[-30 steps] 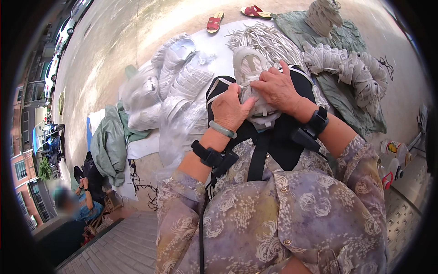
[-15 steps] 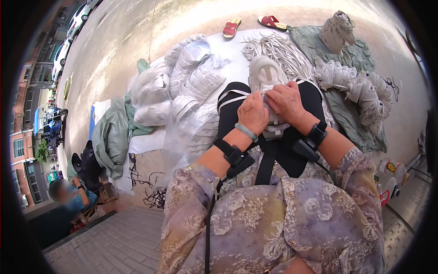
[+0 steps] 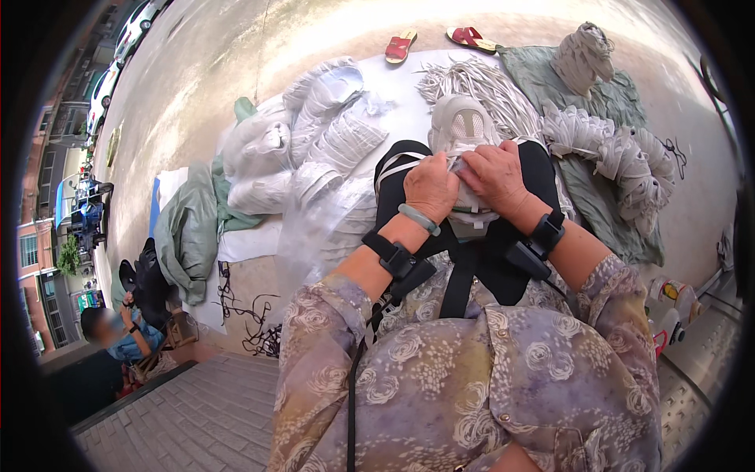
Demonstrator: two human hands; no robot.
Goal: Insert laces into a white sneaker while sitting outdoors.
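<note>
An off-white sneaker (image 3: pixel 458 118) with a mesh toe rests on my lap between my black-clad thighs, toe pointing away. My left hand (image 3: pixel 431 187) is closed at the left side of its lacing area, pinching a white shoelace (image 3: pixel 403 167). The lace trails over my left thigh. Against the right side of the lacing, my right hand (image 3: pixel 494 175) is also closed, its thumb and fingers pinched on the lace near my left fingertips. My fingers cover most of the eyelets. The sneaker's heel (image 3: pixel 470 224) shows below my hands.
Beyond my knees lies a heap of loose white laces (image 3: pixel 476 86). Bundled pale shoe parts in clear plastic (image 3: pixel 303 141) sit left; more bundles (image 3: pixel 613 145) lie right on a green sack (image 3: pixel 582 204). Red slippers (image 3: pixel 399 49) lie ahead. A person (image 3: pixel 130 334) sits far left.
My left hand has shifted slightly left and down, its fist turned a little. My right hand stays nearly in place at the lacing. The sneaker remains on my lap.
</note>
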